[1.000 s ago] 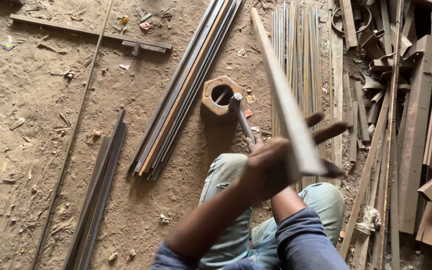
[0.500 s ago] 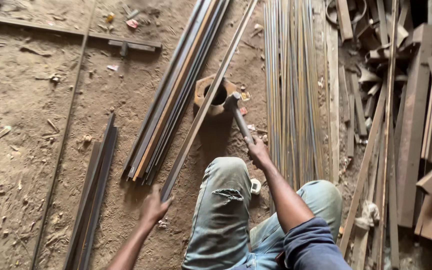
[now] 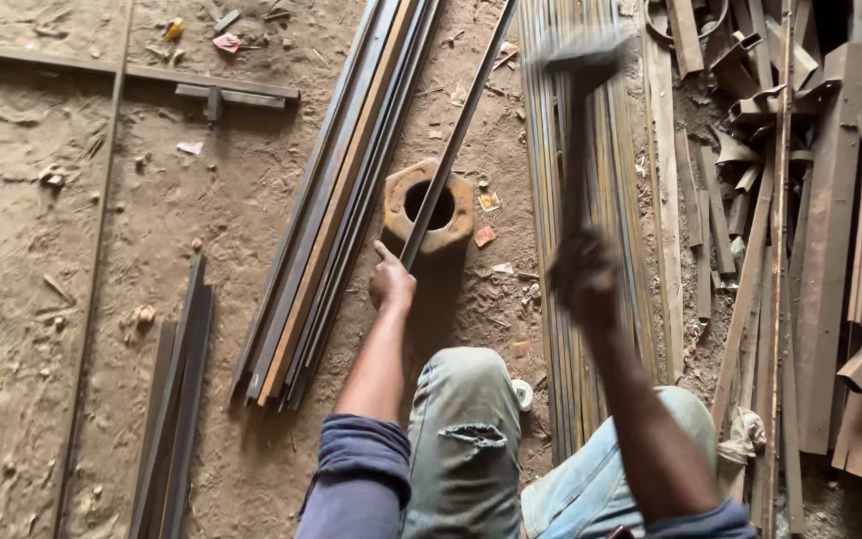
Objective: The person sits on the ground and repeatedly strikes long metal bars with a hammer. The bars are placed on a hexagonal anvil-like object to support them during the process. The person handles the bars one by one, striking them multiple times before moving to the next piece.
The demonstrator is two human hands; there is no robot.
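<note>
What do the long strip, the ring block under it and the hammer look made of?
Long strip, held by the left hand: likely steel, dark and dull, thin and straight. Ring block: probably cast iron or steel, rusty orange-brown, thick-walled. Hammer in the right hand: blurred; head looks like grey metal, handle material unclear.

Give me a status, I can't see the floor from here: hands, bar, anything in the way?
Left hand grips flat metal bar laid across rusty hexagonal block. Right hand holds hammer raised, blurred. Bundles of strips lie either side.
</note>
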